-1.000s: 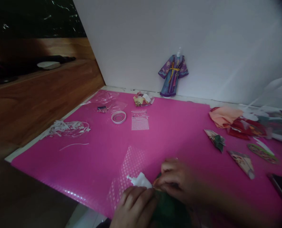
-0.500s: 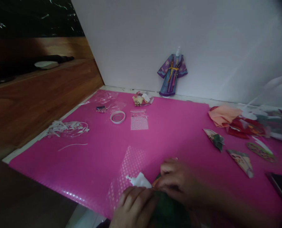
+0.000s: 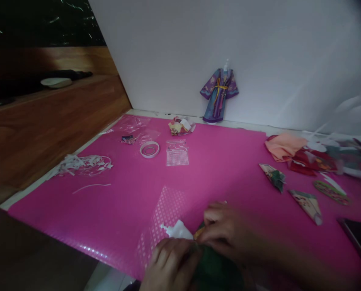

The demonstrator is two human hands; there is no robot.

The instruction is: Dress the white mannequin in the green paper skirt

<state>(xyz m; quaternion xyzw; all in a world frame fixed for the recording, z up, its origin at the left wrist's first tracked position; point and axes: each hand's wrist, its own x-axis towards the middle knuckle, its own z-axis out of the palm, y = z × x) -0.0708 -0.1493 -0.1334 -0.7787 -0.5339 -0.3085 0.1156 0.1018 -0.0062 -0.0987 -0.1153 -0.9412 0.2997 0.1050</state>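
Both my hands meet at the near edge of a pink mat (image 3: 119,202). My left hand (image 3: 170,264) curls its fingers over a dark green folded piece (image 3: 217,268). My right hand (image 3: 226,232) pinches the same piece at its upper end, where a bit of orange shows. A small white paper form (image 3: 177,230) pokes out from under my left fingers. How much of the green piece lies under my hands is hidden.
A small purple-blue paper robe (image 3: 218,95) stands against the white wall. On the mat lie a tape ring (image 3: 149,149), a white dotted sheet (image 3: 177,155), paper strips (image 3: 80,165), folded patterned pieces (image 3: 273,176) and coloured papers (image 3: 285,146). A dark flat object (image 3: 358,238) sits at right.
My hands stay on the green piece with only slight finger shifts. The view has drifted a little to the right and down.
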